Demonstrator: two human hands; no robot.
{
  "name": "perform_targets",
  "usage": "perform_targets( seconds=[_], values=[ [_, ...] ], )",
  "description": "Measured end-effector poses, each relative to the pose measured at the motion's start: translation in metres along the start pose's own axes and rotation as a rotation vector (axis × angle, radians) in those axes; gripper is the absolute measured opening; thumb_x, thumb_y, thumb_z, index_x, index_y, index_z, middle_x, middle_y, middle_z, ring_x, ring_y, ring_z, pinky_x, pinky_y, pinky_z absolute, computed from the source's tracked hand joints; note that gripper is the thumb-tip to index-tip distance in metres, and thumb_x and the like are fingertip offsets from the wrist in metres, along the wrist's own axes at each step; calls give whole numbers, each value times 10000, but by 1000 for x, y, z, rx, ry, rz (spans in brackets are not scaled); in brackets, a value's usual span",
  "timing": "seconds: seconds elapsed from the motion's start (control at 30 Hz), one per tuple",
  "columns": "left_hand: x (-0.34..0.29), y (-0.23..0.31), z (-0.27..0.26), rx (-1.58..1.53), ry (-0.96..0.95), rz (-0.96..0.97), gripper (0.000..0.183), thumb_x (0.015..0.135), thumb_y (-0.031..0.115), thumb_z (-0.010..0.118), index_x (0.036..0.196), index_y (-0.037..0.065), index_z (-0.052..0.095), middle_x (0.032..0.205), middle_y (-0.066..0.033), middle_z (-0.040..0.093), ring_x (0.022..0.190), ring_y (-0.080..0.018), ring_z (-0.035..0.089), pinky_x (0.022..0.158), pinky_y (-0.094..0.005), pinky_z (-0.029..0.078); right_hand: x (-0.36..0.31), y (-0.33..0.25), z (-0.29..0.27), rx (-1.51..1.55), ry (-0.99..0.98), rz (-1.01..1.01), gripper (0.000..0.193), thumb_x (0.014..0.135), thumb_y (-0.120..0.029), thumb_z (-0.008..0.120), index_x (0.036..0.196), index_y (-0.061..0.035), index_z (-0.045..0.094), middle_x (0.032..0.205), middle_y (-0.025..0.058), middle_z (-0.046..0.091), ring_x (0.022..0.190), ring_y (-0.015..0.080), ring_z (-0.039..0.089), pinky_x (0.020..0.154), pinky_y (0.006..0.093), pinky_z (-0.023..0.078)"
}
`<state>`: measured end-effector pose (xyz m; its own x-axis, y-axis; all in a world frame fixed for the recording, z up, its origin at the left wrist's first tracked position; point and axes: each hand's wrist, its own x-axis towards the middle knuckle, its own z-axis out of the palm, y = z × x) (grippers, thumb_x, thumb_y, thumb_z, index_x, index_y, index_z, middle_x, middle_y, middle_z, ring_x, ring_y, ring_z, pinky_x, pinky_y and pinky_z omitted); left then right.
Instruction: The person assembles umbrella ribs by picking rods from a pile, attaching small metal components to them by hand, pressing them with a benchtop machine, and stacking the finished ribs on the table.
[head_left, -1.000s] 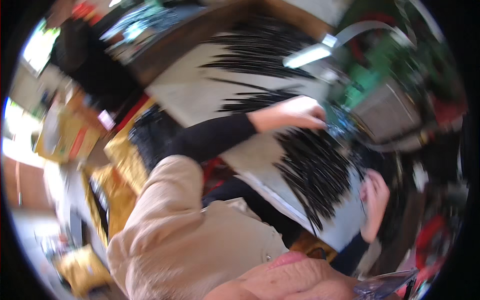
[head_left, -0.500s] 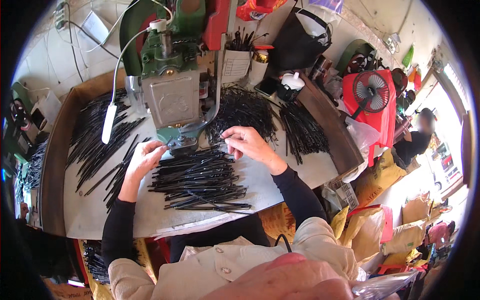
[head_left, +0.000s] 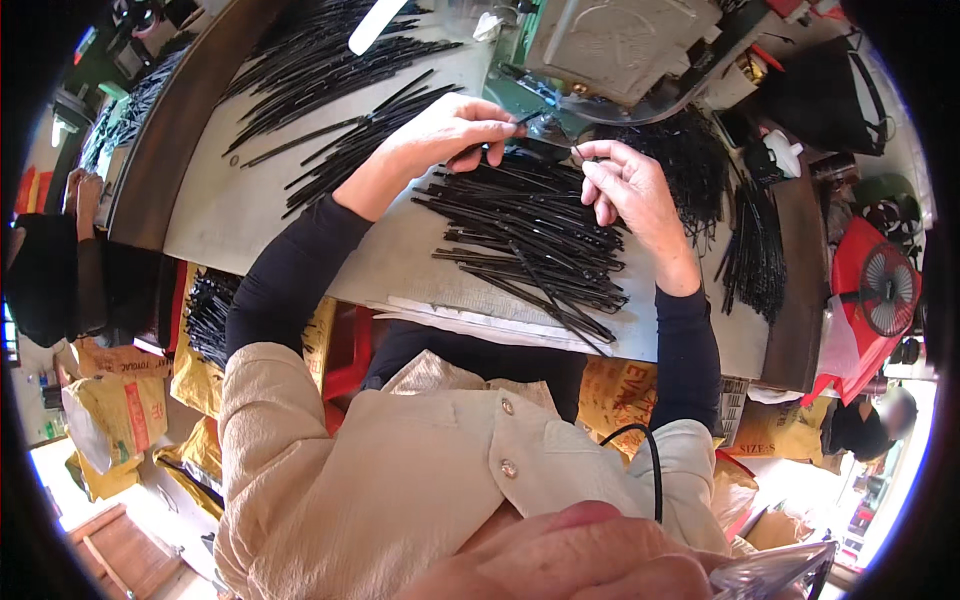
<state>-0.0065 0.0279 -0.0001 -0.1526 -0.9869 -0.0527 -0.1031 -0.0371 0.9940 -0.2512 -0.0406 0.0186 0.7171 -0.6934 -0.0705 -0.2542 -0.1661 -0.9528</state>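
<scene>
My left hand (head_left: 450,135) is closed at the left side of the green press's work area (head_left: 545,125), its thumb and fingers pinching a thin black strip. Just right of it, my right hand (head_left: 632,192) has thumb and forefinger pressed together on a thin dark piece; whether this is the other end of the same strip I cannot tell. Below both hands lies a pile of thin black strips (head_left: 530,225), roughly side by side on the pale tabletop (head_left: 390,255). The press head (head_left: 610,45) with its grey metal cover hangs just above my fingers.
More black strips (head_left: 330,75) lie at the far left, and a tangled heap (head_left: 680,165) sits right of the press. A separate bundle (head_left: 752,250) rests near the wooden rim (head_left: 790,340). Beyond stand a white-lidded cup (head_left: 780,155), a black bag (head_left: 825,95) and a fan (head_left: 888,290).
The view has swung down and left, so table and press appear higher and further right. Both hands stay beside the press's work area, fingers still pinched.
</scene>
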Motion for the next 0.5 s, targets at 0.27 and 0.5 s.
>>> perform_targets(
  seconds=[0.27,0.5],
  values=[
    [-3,-2,1,13,2,-6,345,881,306,539,1021,-2,610,651,-7,542,443,-31,382,405,-165,274,6,0,13,-47,-42,-17,236,884,-114,493,1061,30,554,672,55,587,448,49,467,421,169,361],
    [-3,-2,5,-22,-21,11,348,886,301,545,1044,-4,605,653,-8,547,440,-24,367,389,-170,260,8,2,15,-29,-40,-20,246,886,-116,490,1067,39,552,672,61,590,446,41,451,423,167,353]
  ],
)
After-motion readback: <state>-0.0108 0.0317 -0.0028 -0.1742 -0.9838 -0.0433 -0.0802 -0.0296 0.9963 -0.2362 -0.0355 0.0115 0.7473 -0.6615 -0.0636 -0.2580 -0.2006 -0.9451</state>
